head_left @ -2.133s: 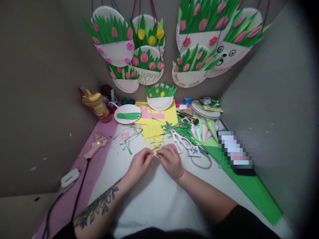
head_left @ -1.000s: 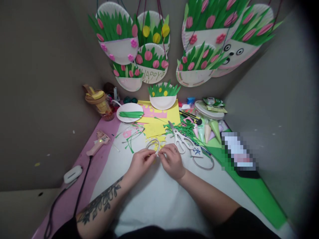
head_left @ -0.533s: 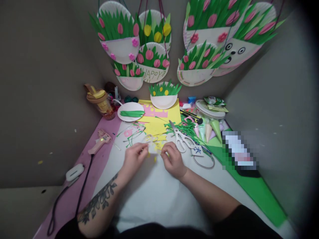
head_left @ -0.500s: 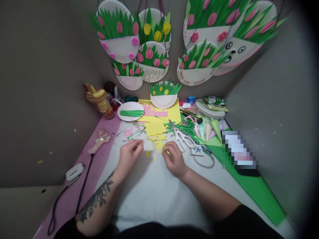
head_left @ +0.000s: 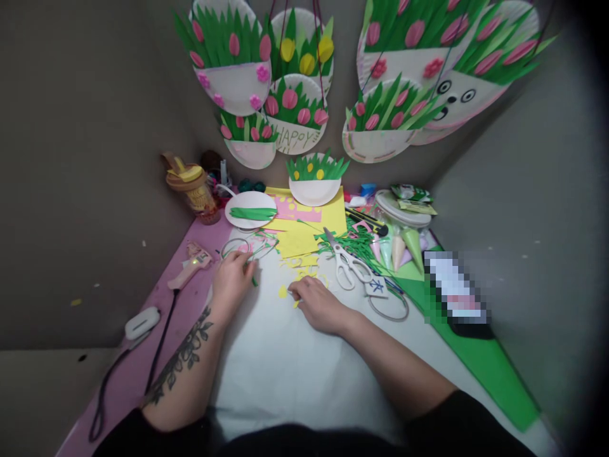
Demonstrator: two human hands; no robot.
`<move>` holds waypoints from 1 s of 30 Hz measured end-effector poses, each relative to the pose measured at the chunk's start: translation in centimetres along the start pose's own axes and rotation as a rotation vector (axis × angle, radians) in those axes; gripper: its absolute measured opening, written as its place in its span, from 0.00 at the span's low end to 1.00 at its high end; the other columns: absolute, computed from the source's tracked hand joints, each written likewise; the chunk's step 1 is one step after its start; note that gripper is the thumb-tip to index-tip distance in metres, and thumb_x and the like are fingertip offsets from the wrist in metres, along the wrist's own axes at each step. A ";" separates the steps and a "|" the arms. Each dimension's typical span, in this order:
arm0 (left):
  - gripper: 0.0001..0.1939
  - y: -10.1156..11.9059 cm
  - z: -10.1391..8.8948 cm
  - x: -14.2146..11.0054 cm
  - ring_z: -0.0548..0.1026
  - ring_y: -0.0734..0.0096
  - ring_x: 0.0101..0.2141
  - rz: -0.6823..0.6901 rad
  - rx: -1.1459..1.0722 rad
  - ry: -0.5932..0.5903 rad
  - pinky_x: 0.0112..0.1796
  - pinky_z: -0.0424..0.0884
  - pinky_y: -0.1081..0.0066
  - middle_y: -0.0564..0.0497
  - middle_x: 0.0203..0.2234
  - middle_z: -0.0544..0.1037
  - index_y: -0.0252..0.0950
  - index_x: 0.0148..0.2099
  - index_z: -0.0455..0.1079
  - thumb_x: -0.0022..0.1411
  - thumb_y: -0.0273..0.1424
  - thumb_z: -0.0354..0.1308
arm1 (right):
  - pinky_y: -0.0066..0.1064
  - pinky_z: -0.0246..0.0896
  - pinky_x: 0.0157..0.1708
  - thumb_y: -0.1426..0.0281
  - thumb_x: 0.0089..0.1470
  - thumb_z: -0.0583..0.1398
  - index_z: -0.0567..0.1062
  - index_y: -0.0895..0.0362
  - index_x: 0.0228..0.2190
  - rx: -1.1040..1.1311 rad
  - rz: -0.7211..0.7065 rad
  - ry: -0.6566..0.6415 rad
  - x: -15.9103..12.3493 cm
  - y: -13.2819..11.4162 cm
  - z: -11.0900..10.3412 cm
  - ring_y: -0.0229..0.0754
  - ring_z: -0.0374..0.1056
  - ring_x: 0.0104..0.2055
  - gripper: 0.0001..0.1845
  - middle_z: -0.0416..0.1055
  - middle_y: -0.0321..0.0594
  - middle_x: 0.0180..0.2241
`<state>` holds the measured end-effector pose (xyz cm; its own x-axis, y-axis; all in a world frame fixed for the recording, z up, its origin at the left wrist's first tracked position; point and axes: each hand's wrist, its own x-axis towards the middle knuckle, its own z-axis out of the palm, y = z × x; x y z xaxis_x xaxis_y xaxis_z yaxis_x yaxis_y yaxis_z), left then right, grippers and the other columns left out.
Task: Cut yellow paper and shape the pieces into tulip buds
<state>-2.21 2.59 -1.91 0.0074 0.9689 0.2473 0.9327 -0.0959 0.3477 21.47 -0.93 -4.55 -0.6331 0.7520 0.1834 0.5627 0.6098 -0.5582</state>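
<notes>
My left hand [head_left: 231, 280] is over the thin green and pink paper scraps [head_left: 264, 241], left of the middle. Its fingers are curled together, and whatever they may hold is hidden. A small green bit [head_left: 255, 282] shows just beside the fingertips. Above the white table cover, my right hand [head_left: 318, 306] has its fingertips pinched close to a small yellow paper cut-out [head_left: 282, 292]. A tiny pale spot shows at those fingertips, too small to name. Yellow scraps [head_left: 304, 261] lie just beyond this hand. White-handled scissors [head_left: 349, 263] rest to its right.
A pink glue gun [head_left: 190, 270] and a white case [head_left: 143, 324] lie at left. Behind are a cup [head_left: 194, 193] and a paper plate [head_left: 240, 202] with green strips. Piping bags [head_left: 397, 249] and a phone [head_left: 457, 289] are at right. Decorated plates [head_left: 233, 89] hang on the wall.
My left hand has moved left to the scraps, and the small white piece at its fingertips is out of sight. My right hand has shifted slightly left, toward the yellow cut-out.
</notes>
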 end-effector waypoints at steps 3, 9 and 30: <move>0.15 1.0 0.6 -0.6 0.74 0.63 0.41 0.056 -0.176 -0.005 0.42 0.67 0.69 0.46 0.41 0.76 0.36 0.46 0.74 0.63 0.36 0.50 | 0.37 0.59 0.41 0.87 0.45 0.54 0.65 0.56 0.44 0.034 0.027 0.001 0.1 0.1 0.2 0.44 0.61 0.39 0.24 0.69 0.39 0.33; 0.13 2.6 0.8 -1.6 0.73 0.67 0.37 0.095 -0.355 -0.023 0.39 0.67 0.70 0.47 0.36 0.77 0.37 0.40 0.74 0.64 0.36 0.49 | 0.37 0.60 0.40 0.86 0.48 0.54 0.66 0.56 0.43 0.070 0.013 0.035 0.1 0.0 0.3 0.43 0.62 0.37 0.21 0.69 0.38 0.30; 0.13 6.8 1.6 -4.3 0.63 0.77 0.24 -0.008 -0.926 -0.434 0.26 0.59 0.76 0.56 0.21 0.67 0.35 0.29 0.66 0.58 0.40 0.52 | 0.39 0.67 0.41 0.75 0.55 0.56 0.62 0.54 0.47 0.288 0.009 0.674 -0.9 -1.3 1.6 0.44 0.68 0.42 0.17 0.68 0.43 0.39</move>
<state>4.72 -1.90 -2.03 0.3043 0.9516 -0.0431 0.2894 -0.0492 0.9560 20.48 -2.80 -5.33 -0.1123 0.8039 0.5840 0.3456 0.5826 -0.7356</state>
